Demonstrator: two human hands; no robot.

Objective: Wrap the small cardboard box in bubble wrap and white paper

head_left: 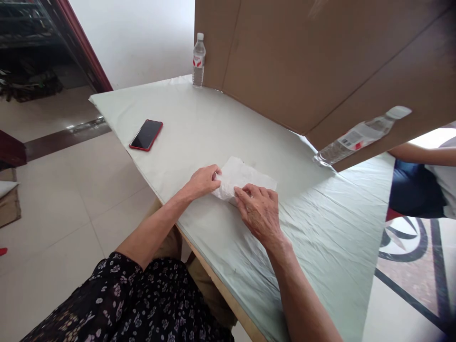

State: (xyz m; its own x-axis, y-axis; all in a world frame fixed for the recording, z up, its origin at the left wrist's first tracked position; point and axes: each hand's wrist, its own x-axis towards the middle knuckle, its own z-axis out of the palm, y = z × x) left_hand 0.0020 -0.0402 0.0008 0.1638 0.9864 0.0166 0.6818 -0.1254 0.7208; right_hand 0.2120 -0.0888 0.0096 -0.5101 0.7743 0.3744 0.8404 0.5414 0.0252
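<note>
A thin white tissue (238, 172) lies spread on the pale green tablecloth, slightly crumpled along its near edge. My left hand (205, 182) pinches its left corner between thumb and fingers. At the near edge, toward the right, my right hand (259, 209) has thumb and index finger closed on the tissue, with the other fingers curled over it. Part of the tissue is hidden beneath the right hand.
A phone with a red case (146, 135) lies at the left. Brown cardboard panels (270, 61) stand across the table (313, 228). One water bottle (198, 60) stands at their left end; another bottle (359, 137) is by the right panel. A person's arm (423, 155) shows beyond.
</note>
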